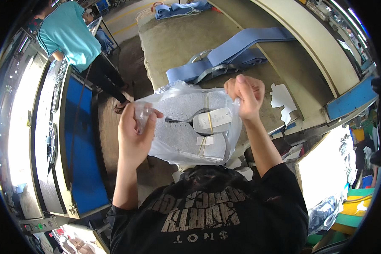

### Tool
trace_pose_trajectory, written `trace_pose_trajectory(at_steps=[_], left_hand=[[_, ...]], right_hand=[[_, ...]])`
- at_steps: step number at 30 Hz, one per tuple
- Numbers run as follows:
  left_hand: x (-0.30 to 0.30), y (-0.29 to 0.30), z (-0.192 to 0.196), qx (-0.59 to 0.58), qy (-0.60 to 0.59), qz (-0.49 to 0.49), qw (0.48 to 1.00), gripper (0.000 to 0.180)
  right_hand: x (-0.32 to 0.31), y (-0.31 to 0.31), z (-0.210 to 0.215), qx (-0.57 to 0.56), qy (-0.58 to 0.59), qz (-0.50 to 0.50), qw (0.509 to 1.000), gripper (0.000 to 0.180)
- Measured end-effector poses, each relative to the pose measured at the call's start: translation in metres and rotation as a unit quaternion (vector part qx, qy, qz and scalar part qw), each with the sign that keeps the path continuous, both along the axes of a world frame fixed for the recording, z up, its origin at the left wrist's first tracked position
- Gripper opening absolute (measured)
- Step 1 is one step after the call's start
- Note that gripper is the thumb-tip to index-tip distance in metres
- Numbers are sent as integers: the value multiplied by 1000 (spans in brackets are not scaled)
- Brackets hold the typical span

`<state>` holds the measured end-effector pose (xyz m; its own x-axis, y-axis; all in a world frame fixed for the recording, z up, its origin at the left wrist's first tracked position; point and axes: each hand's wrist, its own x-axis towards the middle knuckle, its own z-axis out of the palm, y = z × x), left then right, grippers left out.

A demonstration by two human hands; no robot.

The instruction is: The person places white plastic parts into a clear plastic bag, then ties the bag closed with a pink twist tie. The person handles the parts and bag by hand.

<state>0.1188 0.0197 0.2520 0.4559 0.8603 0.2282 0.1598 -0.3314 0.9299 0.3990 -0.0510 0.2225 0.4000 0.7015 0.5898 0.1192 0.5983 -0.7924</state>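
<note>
Clear plastic bag (186, 127) of grey shoe uppers (190, 114) hangs between left hand (133, 131) and right hand (247, 95), each grip pinched shut on its edge.

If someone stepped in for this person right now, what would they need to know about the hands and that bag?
Left hand: pinching the left edge of the clear plastic bag, held up in front of the chest.
Right hand: pinching the bag's upper right corner.
Inside the bag: grey shoe upper pieces bundled with yellow rubber bands.
On the table beyond: folded blue material and white paper scraps.
Done: bag lifted off the table.
Left: pieces not yet out; whether the bag's mouth is open is unclear.
</note>
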Motion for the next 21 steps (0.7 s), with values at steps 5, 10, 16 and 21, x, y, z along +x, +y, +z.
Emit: trace_pose_trajectory(at_steps=[5, 10, 16, 21], left_hand=[[-26, -40, 32, 162, 437, 3, 885, 49], [14, -71, -7, 463, 326, -51, 823, 51], [64, -67, -91, 262, 237, -316, 880, 46], [79, -69, -118, 343, 200, -226, 889, 33]], right_hand=[[29, -53, 13, -251, -377, -14, 891, 34], [34, -94, 13, -156, -473, -64, 865, 35], [14, -135, -41, -271, -216, -93, 933, 48], [-5, -151, -58, -348, -226, 97, 905, 16]])
